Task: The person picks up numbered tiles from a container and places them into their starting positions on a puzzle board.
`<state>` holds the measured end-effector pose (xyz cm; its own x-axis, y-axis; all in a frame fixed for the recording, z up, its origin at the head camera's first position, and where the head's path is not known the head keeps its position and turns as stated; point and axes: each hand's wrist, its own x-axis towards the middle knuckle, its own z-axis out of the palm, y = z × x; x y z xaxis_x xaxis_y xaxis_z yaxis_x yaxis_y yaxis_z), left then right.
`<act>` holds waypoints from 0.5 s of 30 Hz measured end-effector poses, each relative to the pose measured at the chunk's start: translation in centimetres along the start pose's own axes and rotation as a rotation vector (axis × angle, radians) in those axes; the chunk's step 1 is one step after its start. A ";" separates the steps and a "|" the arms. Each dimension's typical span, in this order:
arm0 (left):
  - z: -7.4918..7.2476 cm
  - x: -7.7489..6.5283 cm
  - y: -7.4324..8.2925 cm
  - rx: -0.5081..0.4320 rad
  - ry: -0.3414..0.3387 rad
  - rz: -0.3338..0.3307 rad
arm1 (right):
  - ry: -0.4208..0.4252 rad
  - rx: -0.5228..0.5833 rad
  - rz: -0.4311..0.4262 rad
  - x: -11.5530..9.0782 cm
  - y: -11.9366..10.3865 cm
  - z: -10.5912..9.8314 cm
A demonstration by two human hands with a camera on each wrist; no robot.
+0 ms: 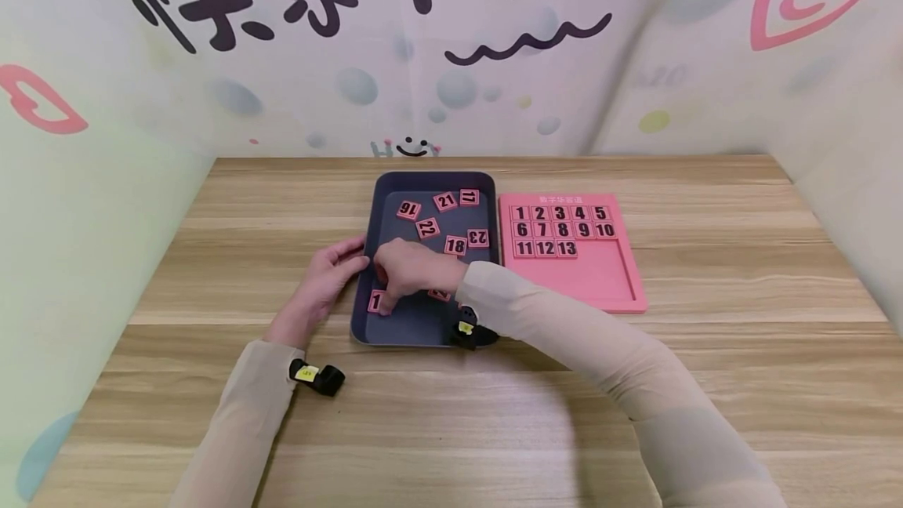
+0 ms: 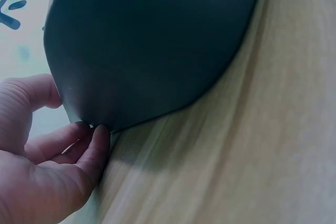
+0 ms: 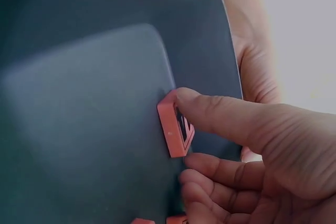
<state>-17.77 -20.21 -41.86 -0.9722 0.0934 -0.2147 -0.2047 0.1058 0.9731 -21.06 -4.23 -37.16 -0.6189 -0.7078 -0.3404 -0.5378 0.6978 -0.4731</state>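
My right hand (image 1: 412,265) reaches into the dark grey tray (image 1: 426,181). Its thumb and forefinger pinch a pink number tile (image 3: 170,124) at opposite edges, by the tray's left wall. A black "1" shows on this tile, and the thumb covers part of its face. My left hand (image 1: 328,281) rests against the outside of the tray's left wall, thumb and fingertips (image 2: 97,140) touching it. Other pink tiles lie scattered in the tray, among them 16 (image 1: 408,211), 22 (image 1: 427,228) and 18 (image 1: 455,245). The right hand and forearm hide some of them.
Right of the tray lies a pink puzzle board (image 1: 600,281), with tiles 1 to 13 set in rows from its upper left. My right forearm (image 1: 564,320) crosses in front of the board's near edge. A printed cloth (image 1: 423,85) hangs behind the wooden table (image 1: 437,414).
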 end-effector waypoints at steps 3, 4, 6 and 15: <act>0.0 0.0 0.0 0.004 0.001 -0.004 | -0.007 -0.012 0.014 0.2 -0.1 0.1; 0.0 0.0 0.0 0.003 0.000 -0.005 | -0.008 -0.017 0.016 0.2 -0.2 0.1; 0.0 0.0 0.0 0.002 0.000 -0.004 | -0.009 -0.024 0.016 0.3 -0.2 0.1; -0.1 0.2 -0.2 0.010 -0.007 -0.002 | 0.016 -0.046 0.030 0.6 0.2 -0.1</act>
<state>-17.91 -20.29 -42.07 -0.9710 0.1001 -0.2171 -0.2054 0.1154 0.9719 -21.62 -4.51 -37.38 -0.6440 -0.6849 -0.3409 -0.5441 0.7233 -0.4252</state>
